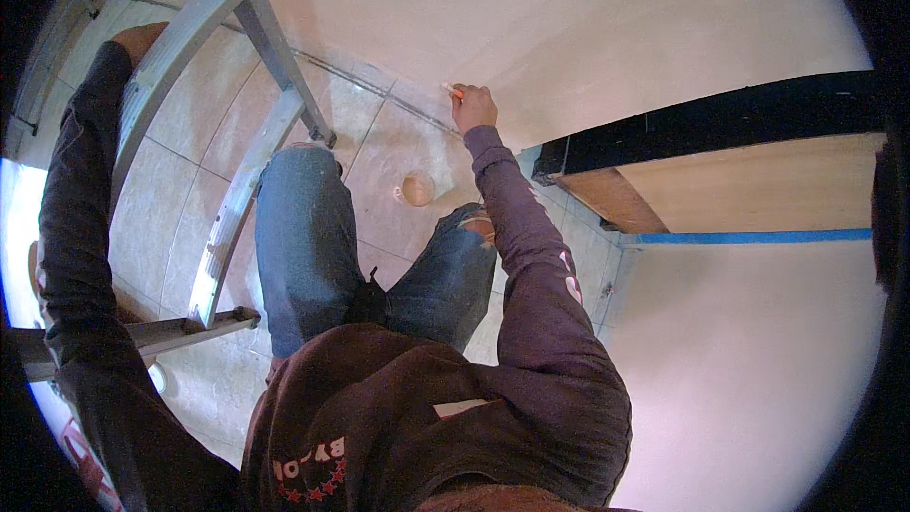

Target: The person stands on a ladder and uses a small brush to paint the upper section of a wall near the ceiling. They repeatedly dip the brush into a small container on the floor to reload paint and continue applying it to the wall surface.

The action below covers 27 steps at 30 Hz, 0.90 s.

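Note:
My right hand [475, 108] is closed around a small tool with an orange part [456, 92] and a pale tip; its exact kind is too small to tell. The tip is at or close to the light wall [540, 21], low down near the floor joint. On the tiled floor between my knees stands a small round cup [418, 188] with tan contents or a tan inside. My left hand [144, 41] is at the far left, beside a step of the metal ladder [178, 43]; its fingers are hidden behind the step.
The ladder's lower step [245, 206] is beside my left knee. At the right, a wooden cabinet or shelf with a black edge [711, 121] juts out above the floor, with blue tape [753, 236] along its bottom. A round white object [158, 377] lies at the lower left.

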Motion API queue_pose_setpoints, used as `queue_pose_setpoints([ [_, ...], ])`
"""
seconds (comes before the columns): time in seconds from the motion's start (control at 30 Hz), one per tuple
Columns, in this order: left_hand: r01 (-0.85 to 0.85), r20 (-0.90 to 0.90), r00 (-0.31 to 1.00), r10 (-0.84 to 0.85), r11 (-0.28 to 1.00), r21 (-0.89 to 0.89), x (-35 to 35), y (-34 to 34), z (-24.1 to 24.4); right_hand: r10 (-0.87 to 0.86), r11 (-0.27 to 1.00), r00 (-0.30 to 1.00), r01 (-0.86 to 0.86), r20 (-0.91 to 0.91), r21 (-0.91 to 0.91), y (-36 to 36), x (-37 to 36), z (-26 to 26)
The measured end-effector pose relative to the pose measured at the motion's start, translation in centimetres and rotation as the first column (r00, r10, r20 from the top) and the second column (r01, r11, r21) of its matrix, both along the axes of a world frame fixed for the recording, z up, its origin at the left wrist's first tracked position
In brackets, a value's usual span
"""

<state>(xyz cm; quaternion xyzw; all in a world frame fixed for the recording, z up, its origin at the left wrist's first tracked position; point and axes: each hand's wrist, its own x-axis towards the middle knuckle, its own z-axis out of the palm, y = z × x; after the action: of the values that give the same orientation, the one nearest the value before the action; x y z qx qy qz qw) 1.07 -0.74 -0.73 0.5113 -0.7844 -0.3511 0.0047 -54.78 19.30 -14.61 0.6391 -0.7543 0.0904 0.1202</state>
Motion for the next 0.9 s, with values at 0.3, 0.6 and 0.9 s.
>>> queue_pose_setpoints([
  [0.3, 0.112, 0.329, 0.942, -0.073, 0.988, -0.103, -2.2, 1.8, 2.5, -0.038, 0.990, 0.997, 0.029, -0.067, -0.135, -0.6, 0.4, 12.7],
  [0.6, 0.008, 0.053, 0.999, -0.011, 0.998, 0.064, -0.4, -0.8, -1.1, 0.086, 0.931, 0.954, -0.180, -0.288, -0.319, -1.7, -1.1, 36.0],
  [0.9, -0.063, -0.281, 0.939, 0.200, 0.901, 0.429, 3.2, -2.5, -3.8, 0.163, 0.708, 0.881, -0.418, -0.445, -0.569, 0.5, 1.4, 45.7],
])
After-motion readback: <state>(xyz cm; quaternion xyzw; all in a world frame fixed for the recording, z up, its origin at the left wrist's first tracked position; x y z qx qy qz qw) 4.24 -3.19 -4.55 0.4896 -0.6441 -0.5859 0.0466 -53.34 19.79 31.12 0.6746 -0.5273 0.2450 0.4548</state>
